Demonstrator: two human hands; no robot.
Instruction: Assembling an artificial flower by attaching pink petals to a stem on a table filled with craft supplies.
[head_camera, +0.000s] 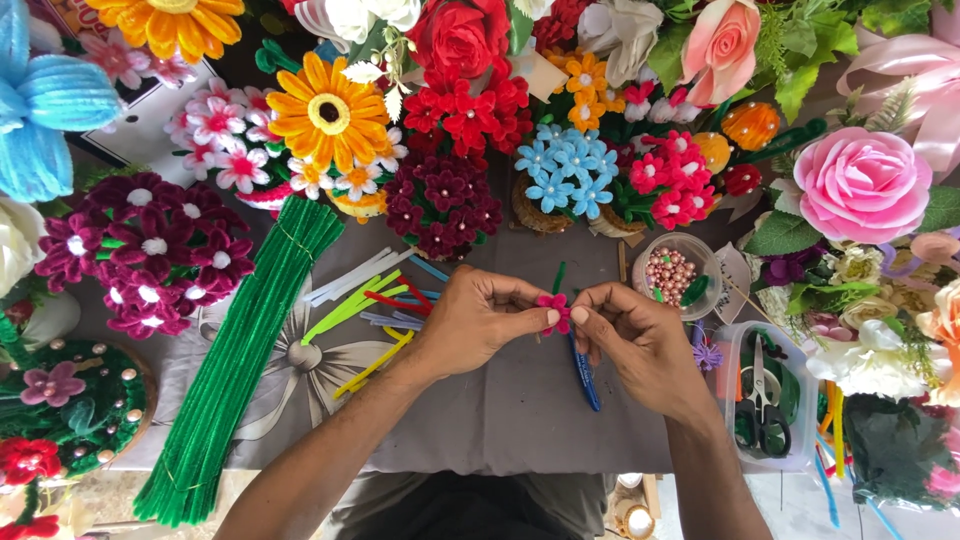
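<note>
Centre of frame: left hand (478, 322) and right hand (633, 335) meet over the grey cloth (520, 410); both pinch a small pink pipe-cleaner flower (553, 308) between thumb and fingertips, left from the left side, right from the right side; green stem (558, 277) sticks up behind the flower; both grips closed on the flower. Blue pen-like tool (585, 375) lies on the cloth just below the right hand. Left of the hands: loose pipe-cleaner pieces (375, 305) in yellow, red, white, lime; long bundle of green pipe cleaners (245, 355) runs diagonally to lower left. Right of the hands: clear round cup of pink beads (672, 272); clear plastic box (728, 400) with scissors (762, 395) at lower right. Finished pipe-cleaner bouquets across the top: orange daisy (328, 113), blue cluster (565, 172), dark maroon cluster (443, 198); pink fabric rose (860, 183) at upper right.
</note>
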